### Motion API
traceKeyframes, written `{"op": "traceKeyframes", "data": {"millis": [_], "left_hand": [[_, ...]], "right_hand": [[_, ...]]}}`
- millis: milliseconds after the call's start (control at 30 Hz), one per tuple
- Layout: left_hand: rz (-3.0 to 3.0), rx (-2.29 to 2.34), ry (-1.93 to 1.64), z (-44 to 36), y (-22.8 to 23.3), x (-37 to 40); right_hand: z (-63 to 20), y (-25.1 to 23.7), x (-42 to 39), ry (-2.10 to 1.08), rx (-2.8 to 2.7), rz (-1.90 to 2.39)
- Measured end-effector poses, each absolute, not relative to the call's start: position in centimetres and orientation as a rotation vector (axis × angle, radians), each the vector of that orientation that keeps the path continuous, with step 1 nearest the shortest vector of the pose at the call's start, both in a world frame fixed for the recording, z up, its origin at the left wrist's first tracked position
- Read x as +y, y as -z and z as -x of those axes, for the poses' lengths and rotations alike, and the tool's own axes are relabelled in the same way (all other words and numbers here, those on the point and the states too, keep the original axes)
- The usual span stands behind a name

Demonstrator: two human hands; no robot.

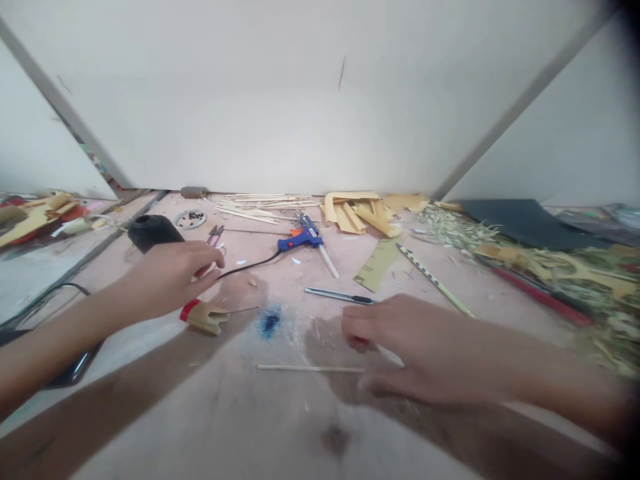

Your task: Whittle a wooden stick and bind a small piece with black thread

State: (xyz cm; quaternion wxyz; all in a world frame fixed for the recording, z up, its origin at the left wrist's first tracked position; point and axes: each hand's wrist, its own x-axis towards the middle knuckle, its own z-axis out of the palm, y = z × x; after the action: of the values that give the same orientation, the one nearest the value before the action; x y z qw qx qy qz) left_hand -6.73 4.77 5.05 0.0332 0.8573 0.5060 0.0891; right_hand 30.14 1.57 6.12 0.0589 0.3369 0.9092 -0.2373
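Note:
My left hand [173, 277] hovers at the left with loosely bent fingers, thumb and fingertips slightly apart, and nothing visible in it. Just below it lies a small yellowish piece with a red band [205, 316], a thin pin-like rod sticking out to the right. Pink-handled tool tips [215, 235] show behind its fingers. My right hand [405, 350], a little blurred, reaches low over the surface with thumb and fingers apart. Its thumb is at the right end of a thin wooden stick [307, 368]; contact is unclear. A craft knife [340, 295] lies beside its knuckles, partly hidden.
A blue glue gun [303, 239] with a cable lies mid-surface. Behind are thin sticks [270, 205], folded yellowish strips [353, 212] and a small round lid [189, 219]. Sandpaper [376, 265], a pencil [434, 280] and shavings [455, 225] lie right. A black cylinder [154, 232] stands left.

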Motion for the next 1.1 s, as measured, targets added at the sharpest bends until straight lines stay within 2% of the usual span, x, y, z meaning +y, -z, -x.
{"op": "traceKeyframes", "data": {"millis": [133,233,400,533,667,767,933,1100], "left_hand": [[-2.752,1.266,-0.229,2.9,-6.0,2.2],[-2.784,1.119,-0.159,0.1,-6.2,1.9],[-2.925,0.896,-0.026,-4.9,-4.2,4.6],[-2.965,0.75,-0.134,-8.2,-4.0,5.9],[-2.523,0.625,-0.116,-9.7,-5.7,4.8],[-2.048,0.676,-0.115,-9.6,-5.9,3.2],[-1.495,0.883,-0.355,-7.9,-3.5,-0.3],[-1.122,0.906,-0.53,-6.3,-0.4,-3.3]], "right_hand": [[-29.7,-5.4,0.4,0.859,2.662,-1.023],[-29.8,-5.3,-0.2,0.846,2.665,-1.022],[-32.3,-6.1,-0.3,0.607,2.644,-1.15],[-33.4,-6.4,-0.4,0.369,2.676,-1.261],[-32.4,-6.4,-0.6,0.275,2.781,-1.317],[-32.1,-6.4,0.3,0.346,2.828,-1.322],[-32.6,-4.8,3.2,0.387,2.845,-1.511],[-32.0,-2.9,4.5,0.373,2.744,-1.485]]}}
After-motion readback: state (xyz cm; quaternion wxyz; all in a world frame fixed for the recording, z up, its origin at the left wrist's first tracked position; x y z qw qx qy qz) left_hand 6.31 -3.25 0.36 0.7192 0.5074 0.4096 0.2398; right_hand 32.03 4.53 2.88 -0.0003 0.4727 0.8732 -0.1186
